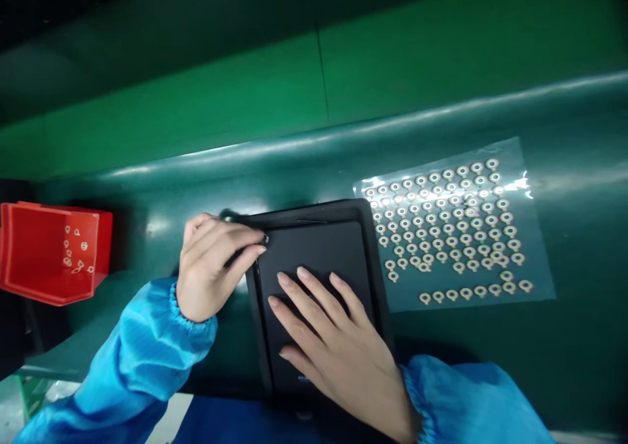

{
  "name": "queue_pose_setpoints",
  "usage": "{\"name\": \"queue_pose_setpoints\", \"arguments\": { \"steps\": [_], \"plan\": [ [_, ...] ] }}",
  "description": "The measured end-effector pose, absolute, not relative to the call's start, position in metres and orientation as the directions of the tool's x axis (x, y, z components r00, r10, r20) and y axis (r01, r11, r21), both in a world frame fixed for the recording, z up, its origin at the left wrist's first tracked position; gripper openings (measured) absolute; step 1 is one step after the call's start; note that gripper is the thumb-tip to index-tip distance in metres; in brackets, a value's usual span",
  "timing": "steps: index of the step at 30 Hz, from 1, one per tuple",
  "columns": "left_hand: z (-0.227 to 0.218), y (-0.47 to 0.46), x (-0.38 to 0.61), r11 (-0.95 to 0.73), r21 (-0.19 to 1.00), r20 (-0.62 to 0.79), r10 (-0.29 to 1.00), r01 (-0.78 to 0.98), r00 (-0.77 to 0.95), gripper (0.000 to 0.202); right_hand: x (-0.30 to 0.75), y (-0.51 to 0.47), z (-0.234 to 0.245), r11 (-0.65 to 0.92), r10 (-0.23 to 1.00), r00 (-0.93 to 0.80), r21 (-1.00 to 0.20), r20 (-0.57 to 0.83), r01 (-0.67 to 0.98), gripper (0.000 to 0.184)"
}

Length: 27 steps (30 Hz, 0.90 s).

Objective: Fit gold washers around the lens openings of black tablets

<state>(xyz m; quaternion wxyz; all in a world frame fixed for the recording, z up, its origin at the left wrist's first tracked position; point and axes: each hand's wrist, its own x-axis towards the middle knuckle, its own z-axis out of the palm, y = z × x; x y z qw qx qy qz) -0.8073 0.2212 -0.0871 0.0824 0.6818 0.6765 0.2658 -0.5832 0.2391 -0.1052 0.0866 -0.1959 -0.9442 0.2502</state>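
A flat black panel (314,254) with small pale lettering near its lower edge lies inside a raised black frame (377,280). My right hand (338,346) rests on the panel, palm down with fingers spread. At the upper left corner of the panel, my left hand (216,261) is closed in a pinch. A tiny glint shows between its thumb and forefinger, too small to name. Right of the frame, a clear plastic sheet (532,261) carries rows of small ring-shaped pieces with tabs (466,292).
A red bin (29,254) stands at the left, with several small pale pieces (78,248) inside it. The green table mat (294,156) runs under everything, and its raised far edge crosses the view. Beyond it is a bright green surface (417,51).
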Motion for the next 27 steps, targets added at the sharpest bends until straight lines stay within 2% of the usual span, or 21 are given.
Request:
{"name": "queue_pose_setpoints", "arguments": {
  "steps": [2,4,9,12,16,18,22,24,27],
  "plan": [
    [-0.085,0.224,-0.809,-0.1,0.359,0.265,0.964,0.928,0.002,0.016,-0.583,0.239,-0.105,0.798,0.408,-0.911,-0.509,0.061,0.323,0.056],
    [-0.084,0.225,-0.809,-0.103,0.3,0.28,0.96,0.948,0.016,0.015,-0.583,0.239,-0.105,0.797,0.405,-0.912,-0.512,0.059,0.321,0.056],
    [-0.097,0.217,-0.801,-0.087,0.337,0.302,0.953,0.938,-0.02,0.016,-0.584,0.239,-0.104,0.782,0.42,-0.905,-0.53,0.061,0.328,0.055],
    [-0.104,0.209,-0.799,-0.061,0.334,0.26,0.965,0.941,-0.03,0.025,-0.584,0.239,-0.104,0.786,0.412,-0.91,-0.524,0.049,0.327,0.055],
    [-0.1,0.219,-0.809,-0.196,0.271,0.329,0.939,0.942,0.101,0.023,-0.584,0.242,-0.103,0.799,0.385,-0.922,-0.51,0.029,0.318,0.055],
    [-0.095,0.227,-0.814,-0.202,0.319,0.338,0.937,0.926,0.088,0.013,-0.584,0.245,-0.102,0.798,0.385,-0.923,-0.51,0.023,0.32,0.056],
    [-0.093,0.231,-0.816,-0.053,0.546,0.27,0.956,0.836,-0.115,0.006,-0.585,0.247,-0.1,0.792,0.383,-0.924,-0.522,0.022,0.316,0.054],
    [-0.095,0.227,-0.814,-0.08,0.538,0.282,0.955,0.839,-0.09,0.006,-0.587,0.245,-0.099,0.791,0.383,-0.923,-0.525,0.027,0.313,0.053],
    [-0.099,0.228,-0.813,-0.156,0.423,0.316,0.949,0.893,0.016,0.009,-0.587,0.247,-0.096,0.78,0.397,-0.917,-0.538,0.029,0.32,0.053]
  ]
}}
